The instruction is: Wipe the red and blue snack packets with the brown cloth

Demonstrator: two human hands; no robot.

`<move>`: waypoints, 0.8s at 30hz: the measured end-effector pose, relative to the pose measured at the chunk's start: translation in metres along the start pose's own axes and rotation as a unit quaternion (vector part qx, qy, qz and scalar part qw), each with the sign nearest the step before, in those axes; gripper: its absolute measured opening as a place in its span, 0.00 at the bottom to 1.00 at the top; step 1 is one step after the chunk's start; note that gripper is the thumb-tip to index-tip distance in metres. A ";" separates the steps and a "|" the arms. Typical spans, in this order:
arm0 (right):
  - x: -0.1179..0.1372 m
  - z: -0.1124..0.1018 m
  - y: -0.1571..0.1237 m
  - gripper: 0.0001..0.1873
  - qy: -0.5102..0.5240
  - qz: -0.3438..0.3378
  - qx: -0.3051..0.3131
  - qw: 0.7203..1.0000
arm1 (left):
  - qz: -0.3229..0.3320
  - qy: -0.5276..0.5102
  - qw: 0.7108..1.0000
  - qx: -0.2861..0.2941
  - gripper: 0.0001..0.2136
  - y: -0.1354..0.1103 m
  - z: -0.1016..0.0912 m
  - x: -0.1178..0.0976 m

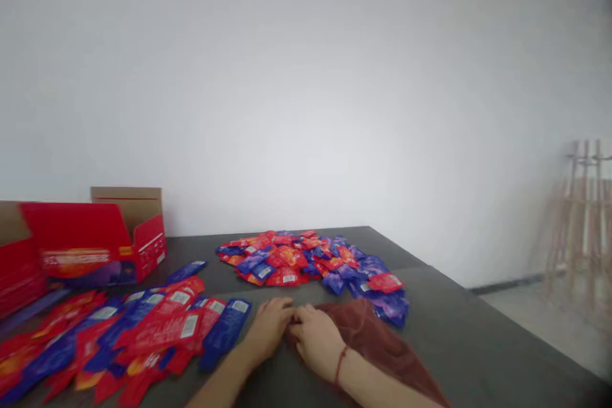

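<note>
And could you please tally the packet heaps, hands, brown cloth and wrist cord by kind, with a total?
Packet heaps: 2, the near-left heap and the far heap
Hands: 2, the left hand and the right hand
Brown cloth: 1
Wrist cord: 1
Total: 6

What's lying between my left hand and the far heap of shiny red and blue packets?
In the head view, only bare dark grey tabletop lies between your left hand and the heap.

Right hand (318, 339) touches brown cloth (375, 338) on table (459, 325).
</note>
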State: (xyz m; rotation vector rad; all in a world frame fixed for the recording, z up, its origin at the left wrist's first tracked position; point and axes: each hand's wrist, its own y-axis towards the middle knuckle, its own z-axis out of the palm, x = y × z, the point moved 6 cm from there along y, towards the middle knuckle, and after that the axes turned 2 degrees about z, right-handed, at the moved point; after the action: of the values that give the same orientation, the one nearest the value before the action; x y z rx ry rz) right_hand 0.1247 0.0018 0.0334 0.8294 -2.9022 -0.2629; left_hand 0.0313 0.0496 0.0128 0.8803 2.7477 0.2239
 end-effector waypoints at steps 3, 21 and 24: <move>-0.003 0.003 -0.002 0.13 0.006 -0.005 -0.009 1.000 | -0.001 0.008 1.000 -0.001 0.18 0.001 0.003 0.005; -0.060 -0.001 -0.048 0.15 0.012 0.084 -0.062 0.994 | -0.005 -0.006 1.000 -0.020 0.19 0.003 0.009 0.008; -0.048 -0.002 -0.032 0.13 0.030 0.038 -0.057 0.997 | 0.003 -0.005 1.000 -0.020 0.20 0.002 0.007 0.007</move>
State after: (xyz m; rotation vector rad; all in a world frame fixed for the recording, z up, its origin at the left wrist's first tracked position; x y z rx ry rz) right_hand 0.1814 0.0005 0.0262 0.6957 -2.8248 -0.3840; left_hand 0.0295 0.0557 0.0049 0.8773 2.7213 0.2721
